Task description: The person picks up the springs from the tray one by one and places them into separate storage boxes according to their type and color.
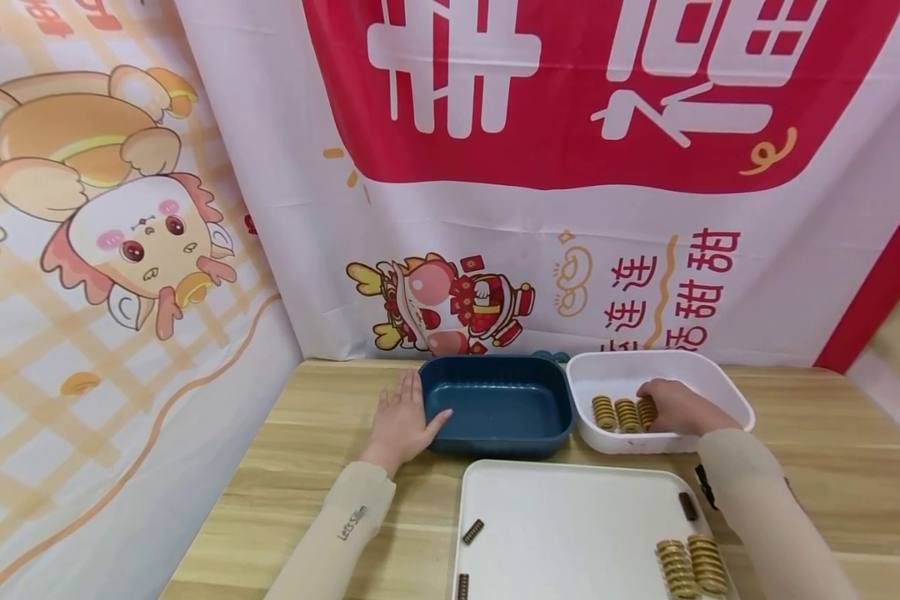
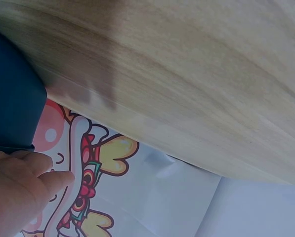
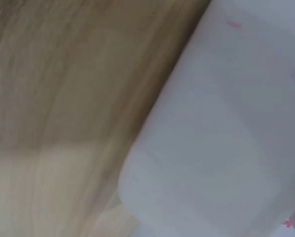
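Observation:
My left hand point(image 1: 402, 425) rests with fairly straight fingers against the left side of a dark blue basin point(image 1: 495, 446). In the left wrist view, that hand point(image 2: 14, 190) lies at the rim of the blue basin point(image 2: 11, 98). Inside a white basin point(image 1: 660, 446), my right hand point(image 1: 675, 406) grips the rightmost pack of round cookies point(image 1: 647, 411); its fingertips are partly hidden. Two similar cookie packs, one on the left point(image 1: 603, 412) and one in the middle point(image 1: 627, 415), stand beside it. The right wrist view mostly shows the white basin's outer wall point(image 3: 216, 128).
A white tray point(image 1: 570, 525) lies in front of the basins. On it are two cookie packs point(image 1: 677, 569) at the right, a dark brown piece point(image 1: 688, 507) above them, and two small ridged dark pieces point(image 1: 473, 532) at the left. A printed cloth point(image 1: 450, 217) hangs behind the table.

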Demonstrator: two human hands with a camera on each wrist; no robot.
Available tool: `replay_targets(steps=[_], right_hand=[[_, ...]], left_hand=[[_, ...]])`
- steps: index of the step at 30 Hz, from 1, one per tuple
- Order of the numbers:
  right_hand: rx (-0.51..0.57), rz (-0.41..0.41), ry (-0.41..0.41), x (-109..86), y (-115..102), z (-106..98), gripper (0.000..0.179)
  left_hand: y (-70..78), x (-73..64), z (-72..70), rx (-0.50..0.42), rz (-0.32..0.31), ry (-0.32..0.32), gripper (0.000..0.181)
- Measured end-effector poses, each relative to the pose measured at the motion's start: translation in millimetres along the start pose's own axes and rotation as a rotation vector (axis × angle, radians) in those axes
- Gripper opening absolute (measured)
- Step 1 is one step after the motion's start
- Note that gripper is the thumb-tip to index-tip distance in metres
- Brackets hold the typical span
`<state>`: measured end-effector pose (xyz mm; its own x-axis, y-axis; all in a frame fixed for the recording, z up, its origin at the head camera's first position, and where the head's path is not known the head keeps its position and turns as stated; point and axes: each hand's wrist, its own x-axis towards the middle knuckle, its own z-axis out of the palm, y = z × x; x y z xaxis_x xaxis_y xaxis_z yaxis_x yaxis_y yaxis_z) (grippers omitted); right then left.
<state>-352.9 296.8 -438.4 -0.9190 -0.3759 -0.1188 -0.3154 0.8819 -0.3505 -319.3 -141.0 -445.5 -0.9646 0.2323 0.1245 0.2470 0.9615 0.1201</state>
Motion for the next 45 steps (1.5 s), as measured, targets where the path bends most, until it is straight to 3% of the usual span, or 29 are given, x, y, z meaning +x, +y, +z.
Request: replay_targets(steps=[11,21,32,38,42,45], right_hand=[[0.012,-0.062,0.105,-17.0,-8.6,-18.9,0.057],[0.03,-0.19,0.228,-54.7,-17.4,-25.2,0.054],[-0.005,-0.361,0.221,-93.5,-49.4,-12.9,0.054],[0.014,-0.362,0.164,-118.2,-59.5,1.3,0.053],[0.001,-0.428,0.177,-131.4,-61.8,14.7,0.051],[0.032,-0.419,0.117,-139.2,-63.5,22.6,0.052]], left_hand=[[1.8,0.3,1.9,-0.016,0.002,0.008,0.087],[4.6,1.3,-0.2,-0.018,0.006,0.0,0.088],[2.4,2.4,0.7,-0.012,0.011,0.015,0.087],[1.6,1.4,2.0,-0.012,0.001,0.006,0.088],[0.7,1.3,3.2,-0.008,0.001,0.009,0.088],[0.4,1.0,3.0,-0.01,0.0,0.016,0.088]])
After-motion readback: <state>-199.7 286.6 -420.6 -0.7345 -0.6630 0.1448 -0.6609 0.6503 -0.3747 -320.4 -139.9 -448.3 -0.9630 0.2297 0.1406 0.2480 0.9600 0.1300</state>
